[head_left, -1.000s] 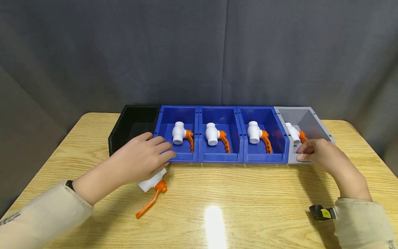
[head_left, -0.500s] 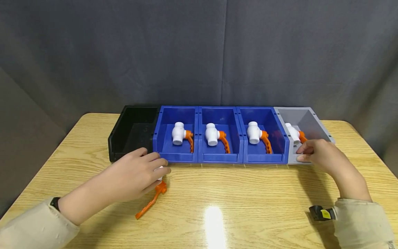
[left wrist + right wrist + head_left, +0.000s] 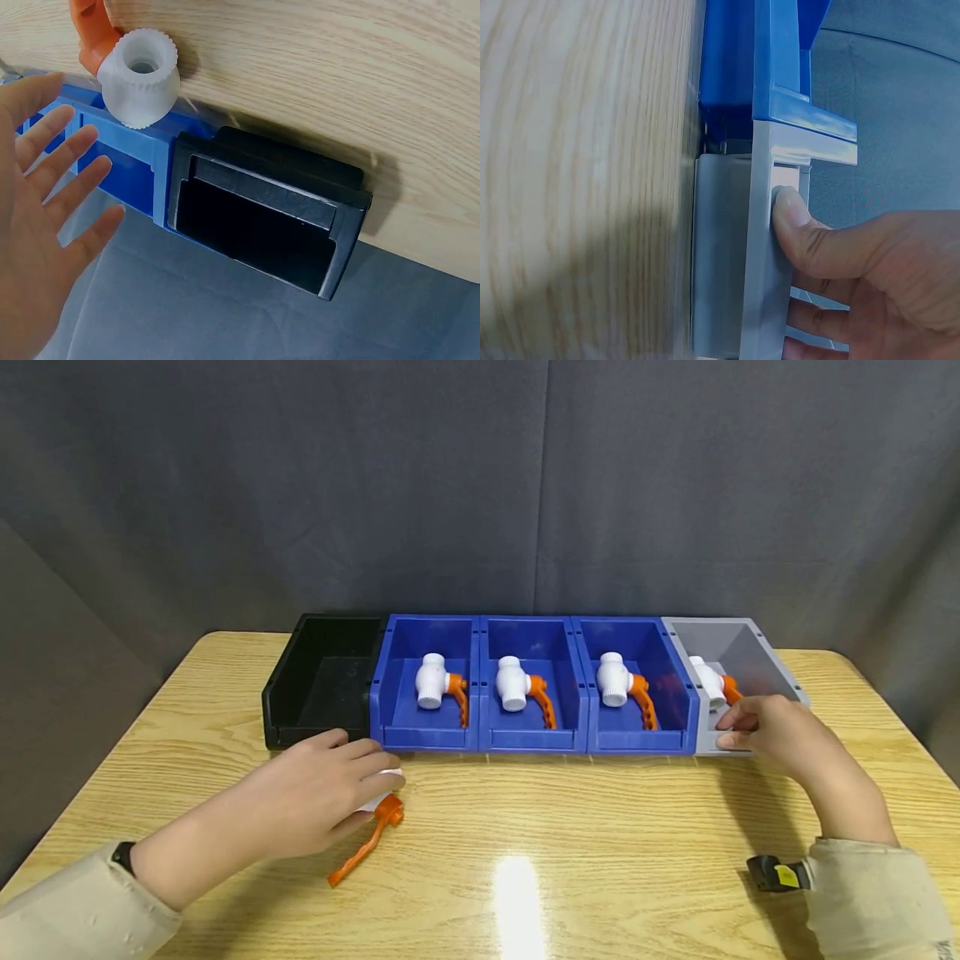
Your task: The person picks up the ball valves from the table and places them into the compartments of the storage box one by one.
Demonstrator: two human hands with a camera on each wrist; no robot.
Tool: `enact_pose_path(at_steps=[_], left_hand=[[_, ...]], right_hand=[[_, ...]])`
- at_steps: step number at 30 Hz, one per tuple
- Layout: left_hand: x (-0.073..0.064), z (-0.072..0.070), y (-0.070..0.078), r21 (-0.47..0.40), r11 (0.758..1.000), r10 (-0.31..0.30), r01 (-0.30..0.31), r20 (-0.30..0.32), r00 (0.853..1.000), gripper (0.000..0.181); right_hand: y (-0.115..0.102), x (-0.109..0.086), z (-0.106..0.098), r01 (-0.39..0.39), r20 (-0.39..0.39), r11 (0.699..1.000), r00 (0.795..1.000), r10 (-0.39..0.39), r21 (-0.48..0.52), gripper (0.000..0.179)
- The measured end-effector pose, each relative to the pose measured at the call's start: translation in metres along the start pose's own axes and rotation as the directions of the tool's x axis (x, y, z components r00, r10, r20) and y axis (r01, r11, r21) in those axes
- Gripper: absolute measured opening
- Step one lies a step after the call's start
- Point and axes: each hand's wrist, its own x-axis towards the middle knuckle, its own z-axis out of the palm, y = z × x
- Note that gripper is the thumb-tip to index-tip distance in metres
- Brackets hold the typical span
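My left hand (image 3: pixel 330 793) is above a white ball valve with an orange lever (image 3: pixel 358 853) lying on the table in front of the black bin (image 3: pixel 322 693). In the left wrist view its fingers are spread, apart from the valve (image 3: pixel 141 94). From the head, the hand hides most of the white body. My right hand (image 3: pixel 787 735) holds the front lip of the grey bin (image 3: pixel 761 262), thumb on it and fingers curled behind. Inside that bin, beyond my fingers, lies another ball valve (image 3: pixel 707 683), partly hidden.
Three blue bins between the black and grey ones each hold a white ball valve with an orange lever: left valve (image 3: pixel 431 683), middle valve (image 3: pixel 512 685), right valve (image 3: pixel 613 681). The bins stand in one row on the wooden table (image 3: pixel 600 843), before a grey curtain (image 3: pixel 465 485).
My left hand has drawn back from the front of the left blue bin, toward me and slightly left, over the valve on the table. My right hand stays at the grey bin.
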Motion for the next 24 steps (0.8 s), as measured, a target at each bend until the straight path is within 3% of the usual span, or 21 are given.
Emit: enact_pose_path(at_steps=[9, 24], left_hand=[[-0.003, 0.005, 0.0, -0.028, 1.0, -0.005, 0.007, 0.06, 0.998, 0.036], [-0.002, 0.015, -0.005, -0.075, 0.995, -0.051, 0.062, 0.144, 0.988, 0.059]], right_hand=[[0.001, 0.0, 0.0, 0.014, 0.0, 1.0, 1.0, -0.014, -0.005, 0.018], [0.001, 0.0, 0.001, -0.004, -0.004, 1.0, 1.0, 0.004, 0.003, 0.019]])
